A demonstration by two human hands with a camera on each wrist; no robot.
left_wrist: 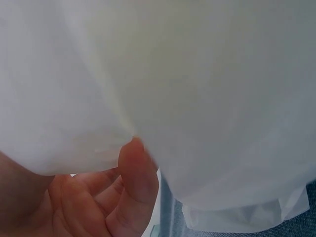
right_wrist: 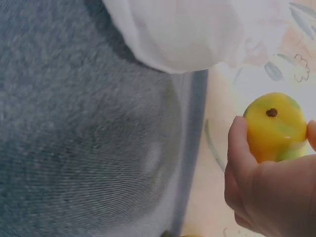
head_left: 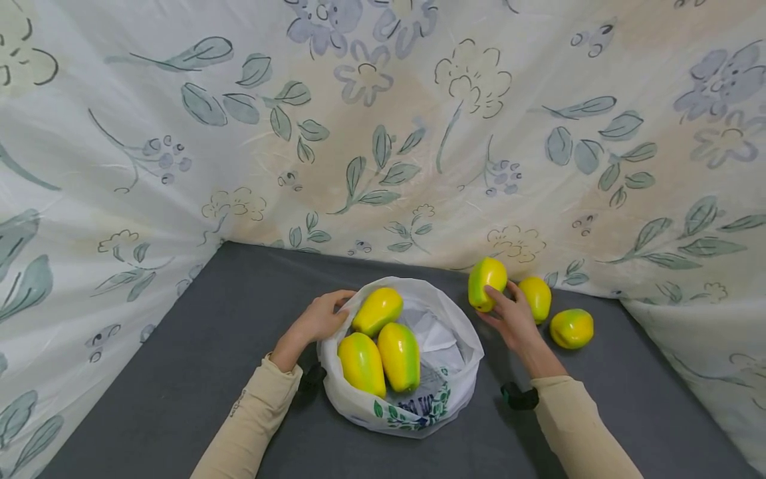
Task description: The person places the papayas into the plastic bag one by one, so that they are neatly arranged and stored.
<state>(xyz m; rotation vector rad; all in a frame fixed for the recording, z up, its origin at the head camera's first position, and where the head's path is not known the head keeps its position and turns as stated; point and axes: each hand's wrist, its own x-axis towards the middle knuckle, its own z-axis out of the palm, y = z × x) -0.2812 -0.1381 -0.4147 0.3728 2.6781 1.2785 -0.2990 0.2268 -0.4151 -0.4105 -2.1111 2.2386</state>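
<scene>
My right hand (head_left: 513,318) holds up a glossy yellow-green fruit (head_left: 487,284), shaped like a small papaya, to the right of a white plastic bag (head_left: 473,372). In the right wrist view the thumb and fingers span this fruit (right_wrist: 275,123), its end with a brown stem spot facing the camera. The bag stands wide open with its rim rolled down. Three similar fruits (head_left: 399,357) lie in its left half. My left hand (head_left: 320,318) grips the bag's left rim; in the left wrist view a digit (left_wrist: 136,168) pinches the thin plastic into folds.
Two more yellow-green fruits lie right of the bag, one upright by the back (head_left: 536,298) and one on its side (head_left: 572,328). The dark grey cloth surface (head_left: 239,319) meets a floral curtain (head_left: 371,133) behind and at both sides.
</scene>
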